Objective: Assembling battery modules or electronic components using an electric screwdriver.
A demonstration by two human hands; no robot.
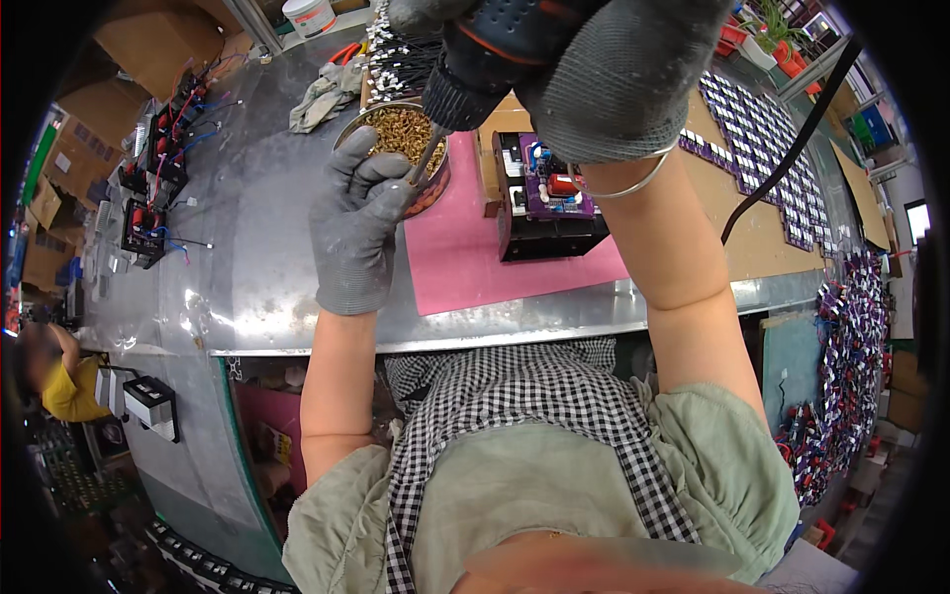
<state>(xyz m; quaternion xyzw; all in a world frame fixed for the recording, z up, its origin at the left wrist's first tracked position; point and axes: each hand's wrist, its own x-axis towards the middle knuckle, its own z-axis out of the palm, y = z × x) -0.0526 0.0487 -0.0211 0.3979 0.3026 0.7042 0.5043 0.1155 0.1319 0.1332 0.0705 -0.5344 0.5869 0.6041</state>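
Note:
My right hand (618, 89), in a grey glove, grips a black power drill (495, 49) with orange trim at the top of the view. The drill's long bit (430, 153) slants down to my left hand (364, 213), also gloved in grey. Its thumb and fingers pinch together at the bit's tip; whatever small piece they hold there is hidden. Just behind these fingers stands a round bowl of brass-coloured screws (401, 134). Beneath my right wrist, a purple circuit board (554, 188) with a red component sits on a black housing (554, 238).
A pink mat (465, 267) lies under the housing on the metal bench (257, 228). Wired black assemblies (153, 188) stand at left; a rag (327, 97) lies behind. Rows of small boards (782, 158) cover cardboard at right, where a black cable (792, 148) hangs. Someone in yellow (74, 386) is far left.

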